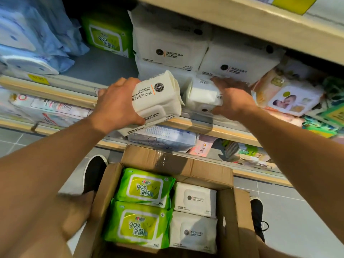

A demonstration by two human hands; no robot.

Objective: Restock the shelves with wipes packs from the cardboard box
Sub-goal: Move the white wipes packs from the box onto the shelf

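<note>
Shelf ahead: both hands grip white packs.

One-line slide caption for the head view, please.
Both hands place white wipes packs on the shelf above the open cardboard box.

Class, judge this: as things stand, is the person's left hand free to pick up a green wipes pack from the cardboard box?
Probably not yet. The left hand is gripping cream packs up at the shelf, though the green wipes pack lies uncovered in the open cardboard box.
</note>
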